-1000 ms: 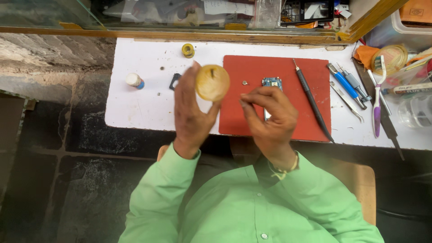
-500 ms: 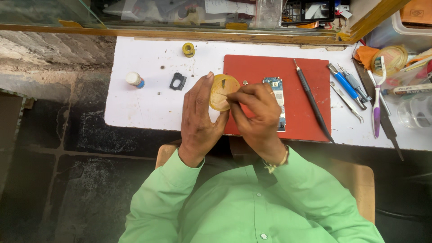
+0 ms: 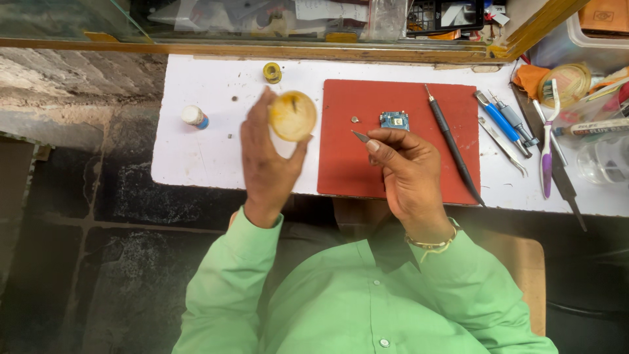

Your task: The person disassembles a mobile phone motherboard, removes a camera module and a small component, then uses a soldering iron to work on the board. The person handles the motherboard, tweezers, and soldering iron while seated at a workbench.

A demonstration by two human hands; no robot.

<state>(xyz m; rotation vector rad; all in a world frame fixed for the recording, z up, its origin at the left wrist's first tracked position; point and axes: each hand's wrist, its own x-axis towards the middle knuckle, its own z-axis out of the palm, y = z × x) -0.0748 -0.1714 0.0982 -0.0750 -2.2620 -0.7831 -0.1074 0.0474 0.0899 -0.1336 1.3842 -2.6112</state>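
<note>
Bench: white top, red mat.
Left hand: fingers closed round yellow tin.
Right hand: pinches tweezers.
Risk: tilted tin may slip; tweezers could knock blue board.

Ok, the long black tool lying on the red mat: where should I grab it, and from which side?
Probably the middle of the black tool, pinched across its thick handle from straight above. It lies flat and slanted on the red mat, thin metal tip pointing away, bare mat on both sides. The right hand, holding tweezers, is nearest.
</note>
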